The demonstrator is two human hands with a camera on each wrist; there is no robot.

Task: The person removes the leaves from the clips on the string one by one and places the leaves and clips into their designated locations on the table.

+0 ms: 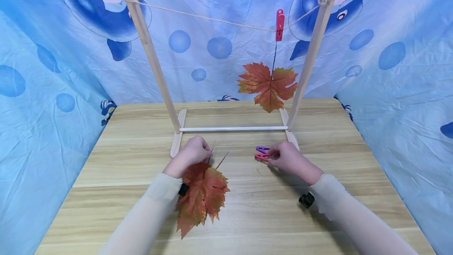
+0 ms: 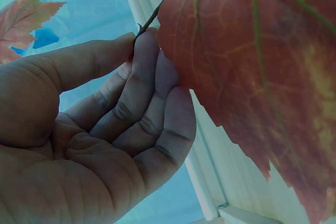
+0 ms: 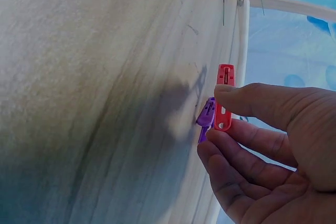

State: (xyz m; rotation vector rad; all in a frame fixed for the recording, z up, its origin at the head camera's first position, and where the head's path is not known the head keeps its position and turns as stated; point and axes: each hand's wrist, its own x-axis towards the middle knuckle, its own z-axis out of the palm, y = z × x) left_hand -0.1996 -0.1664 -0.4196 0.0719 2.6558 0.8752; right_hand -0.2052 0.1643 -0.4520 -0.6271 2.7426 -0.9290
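Note:
My left hand (image 1: pixel 194 152) pinches the thin dark stem (image 2: pixel 151 18) of an artificial red-orange maple leaf (image 2: pixel 231 56) between thumb and fingertip. In the head view, red-orange leaves (image 1: pixel 209 192) spread below this hand and partly under the wrist, with a second stem (image 1: pixel 222 160) beside the held one. My right hand (image 1: pixel 291 159) holds a red clothespin (image 3: pixel 224 98) between thumb and fingers. Close behind it, a purple clothespin (image 3: pixel 207 113) lies on the table near the fingertips; whether the fingers touch it I cannot tell.
A wooden frame with two posts (image 1: pixel 152 54) and a white crossbar (image 1: pixel 233 128) stands at the back of the table (image 1: pixel 247 215). Between the post tops runs a string (image 1: pixel 212 20). Another red clothespin (image 1: pixel 280 24) on it holds a hanging orange leaf (image 1: pixel 269 85).

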